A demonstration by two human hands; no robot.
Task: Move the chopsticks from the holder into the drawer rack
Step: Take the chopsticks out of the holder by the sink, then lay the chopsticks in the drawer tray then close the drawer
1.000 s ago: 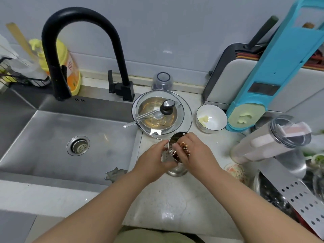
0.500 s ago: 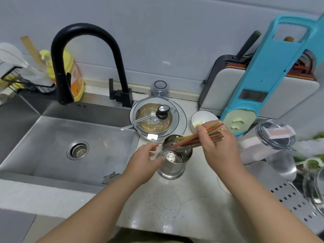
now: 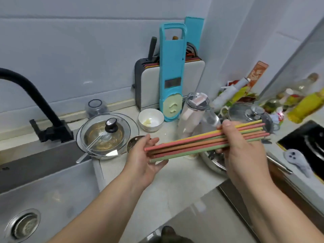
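Note:
A bundle of several coloured chopsticks [image 3: 198, 142], pink, green, orange and yellow, lies almost level in the air above the counter. My right hand [image 3: 245, 155] grips the bundle near its right end. My left hand [image 3: 145, 158] is open, palm turned to the right, with the bundle's left tips resting against its fingers. The steel chopstick holder [image 3: 134, 142] stands on the counter just behind my left hand, mostly hidden by it. No drawer rack is visible.
A pot with a glass lid [image 3: 107, 135] and a white bowl [image 3: 150, 120] stand behind the hands. A blue slicer [image 3: 172, 76], a clear jug [image 3: 194, 113], steel pots [image 3: 249, 114] and bottles crowd the right. The sink [image 3: 43, 199] lies left, a black cooktop [image 3: 305, 142] far right.
My right hand has lifted the chopsticks fully out of the holder and swung them level. My left hand let go of the holder and opened against the tips. The view turned right.

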